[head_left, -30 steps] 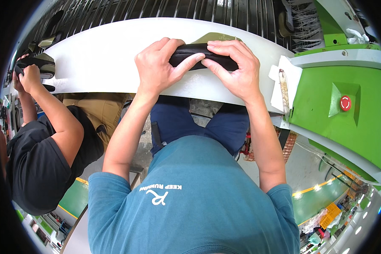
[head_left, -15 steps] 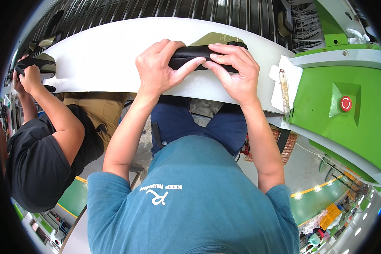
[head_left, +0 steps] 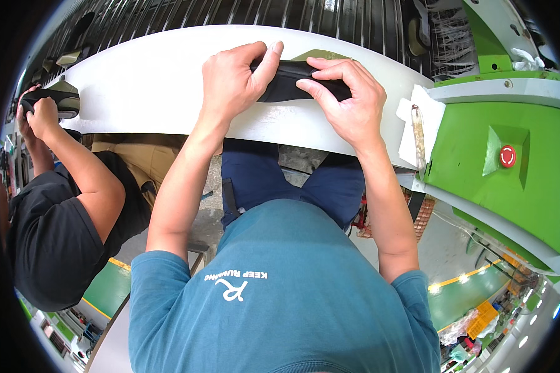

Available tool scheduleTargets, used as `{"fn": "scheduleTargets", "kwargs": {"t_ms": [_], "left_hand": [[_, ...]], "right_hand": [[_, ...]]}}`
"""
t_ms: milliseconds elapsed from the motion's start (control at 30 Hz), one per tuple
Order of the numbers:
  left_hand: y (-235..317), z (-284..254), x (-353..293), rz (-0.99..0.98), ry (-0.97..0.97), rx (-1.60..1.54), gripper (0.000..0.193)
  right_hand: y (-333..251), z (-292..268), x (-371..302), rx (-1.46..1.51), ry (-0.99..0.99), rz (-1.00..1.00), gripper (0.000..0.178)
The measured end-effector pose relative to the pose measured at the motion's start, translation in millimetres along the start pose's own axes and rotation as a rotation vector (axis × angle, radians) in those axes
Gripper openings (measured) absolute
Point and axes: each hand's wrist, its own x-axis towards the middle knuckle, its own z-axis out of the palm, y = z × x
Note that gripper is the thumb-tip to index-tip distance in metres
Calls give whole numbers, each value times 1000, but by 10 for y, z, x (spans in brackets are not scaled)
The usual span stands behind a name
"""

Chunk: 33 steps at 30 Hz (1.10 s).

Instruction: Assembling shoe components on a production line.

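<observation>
A black shoe upper lies over an olive-green shoe last, held above the white table in front of me. My left hand grips its left end. The left fingers curl round the far side and the left thumb is raised off the near edge. At the other end, my right hand pinches the black material between thumb and fingers. Much of the last is hidden by the black material and my hands.
The curved white table spans the front, with metal rollers behind it. On the right, a green machine carries a red button; a stained brush-like tool lies on white paper. A co-worker at left holds a similar shoe.
My left thumb has lifted away from the near edge of the shoe upper. The black material's near side now hangs flatter, and less of the olive last shows. My right hand keeps its hold.
</observation>
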Motion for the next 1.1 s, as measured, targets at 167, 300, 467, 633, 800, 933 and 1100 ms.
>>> {"fn": "scheduleTargets", "kwargs": {"t_ms": [167,300,467,633,800,933,1100], "left_hand": [[-1,-9,33,5,-48,-1,51],[-43,-21,50,4,-72,-8,49],[-45,-42,57,-16,-117,7,48],[-84,-51,97,-14,-174,11,50],[-167,-41,177,-24,-206,-19,55],[-206,-46,244,-145,-263,-106,62],[-179,-69,283,-245,-316,-134,64]], "right_hand": [[57,40,7,-21,60,-46,28],[5,47,46,-27,50,-30,29],[15,42,57,-34,36,-13,29],[-14,33,91,-40,22,-8,27],[-6,15,85,-39,8,-12,24],[-51,-28,39,8,-49,39,19],[-47,-14,-30,32,-10,64,15]]}}
